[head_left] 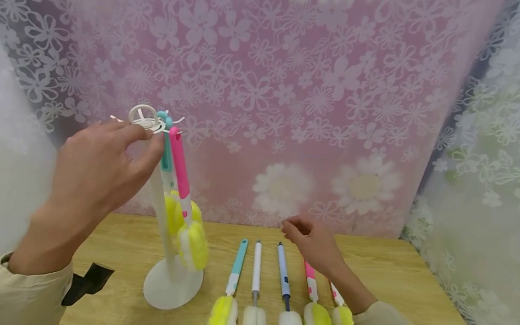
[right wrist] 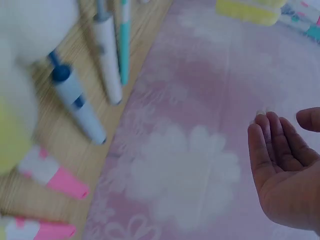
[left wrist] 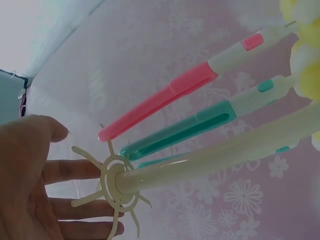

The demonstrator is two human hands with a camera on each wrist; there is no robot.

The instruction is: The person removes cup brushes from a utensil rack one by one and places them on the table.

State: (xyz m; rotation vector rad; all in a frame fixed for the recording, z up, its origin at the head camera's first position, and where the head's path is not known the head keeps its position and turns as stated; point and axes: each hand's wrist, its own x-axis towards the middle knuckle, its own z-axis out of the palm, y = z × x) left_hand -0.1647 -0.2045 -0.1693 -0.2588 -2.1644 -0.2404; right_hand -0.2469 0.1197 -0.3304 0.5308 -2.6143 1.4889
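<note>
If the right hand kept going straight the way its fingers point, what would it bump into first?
Probably the yellow-and-white sponge head of the pink-handled brush hanging on the stand: the right hand points roughly that way. Depth is unclear, so it might pass behind.

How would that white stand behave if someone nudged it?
The stand may tip fairly easily, its pole being tall and slim with brushes hung toward one side. The broad round base should steady it somewhat. The brushes would probably swing, hanging only by their handle ends.
</note>
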